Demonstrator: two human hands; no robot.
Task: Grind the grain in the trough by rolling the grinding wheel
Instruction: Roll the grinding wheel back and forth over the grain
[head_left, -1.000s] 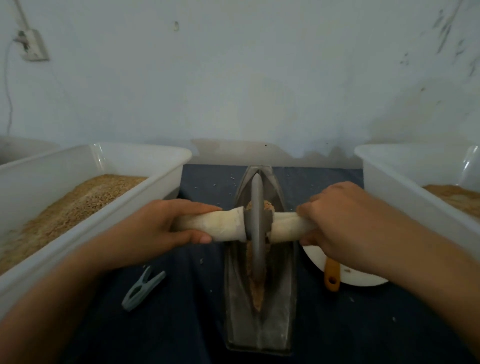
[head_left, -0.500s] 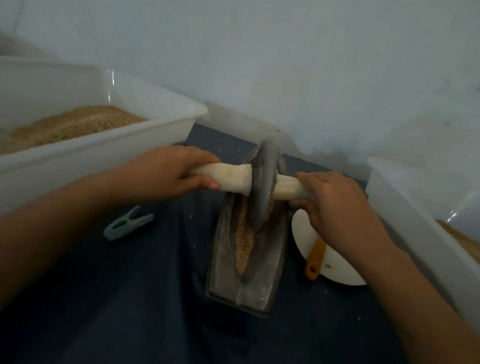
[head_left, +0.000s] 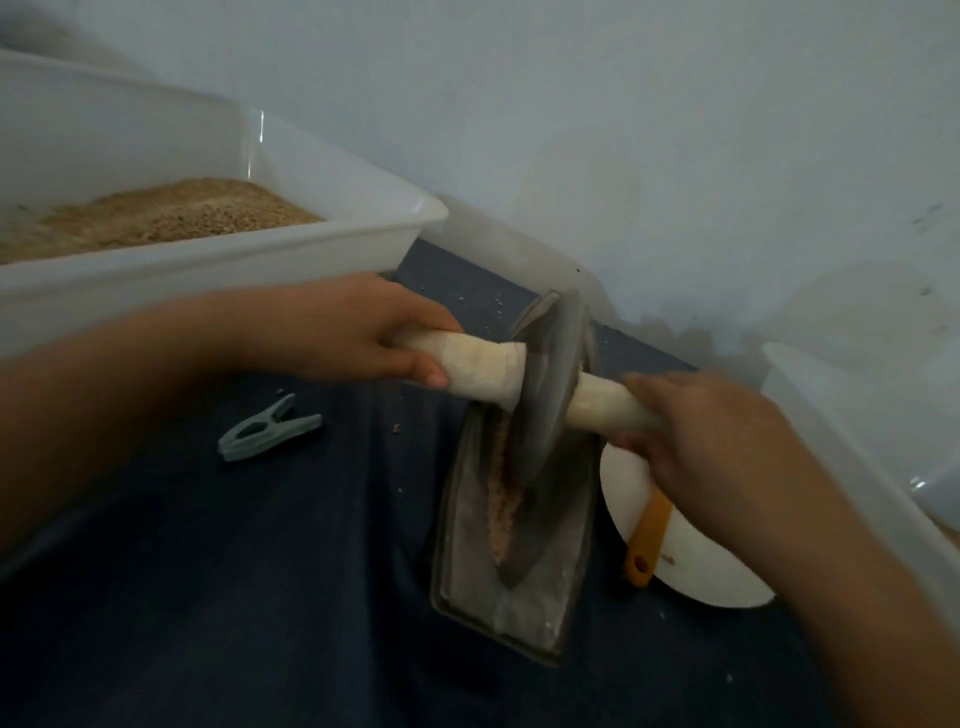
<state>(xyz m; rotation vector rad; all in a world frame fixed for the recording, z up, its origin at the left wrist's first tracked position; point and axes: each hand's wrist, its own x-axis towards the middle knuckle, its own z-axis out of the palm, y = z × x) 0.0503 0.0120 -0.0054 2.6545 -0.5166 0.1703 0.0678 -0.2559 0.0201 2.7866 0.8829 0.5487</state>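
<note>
Grain (head_left: 505, 499) lies as a thin tan strip along the groove of the trough (head_left: 511, 540), a long dull-metal boat shape on the dark blue cloth of the table (head_left: 260, 571); the upper part of the strip is hidden behind the wheel (head_left: 548, 395). That wheel is a flat grey disc standing on edge in the groove, its rim blurred, with a pale wrapped handle (head_left: 478, 371) running through its centre. The left hand (head_left: 358, 332) is curled round the handle's left end, the right hand (head_left: 711, 441) round the right end, covering it. Behind the right hand a white plate (head_left: 701, 566) is partly hidden, an orange handle (head_left: 647, 540) lying across it. A grey-green clothespin (head_left: 267, 428) lies to the left. A white plastic tub (head_left: 249, 260) holds more grain, cut off at the edge; another tub (head_left: 857, 441) is cut off on the right.
</note>
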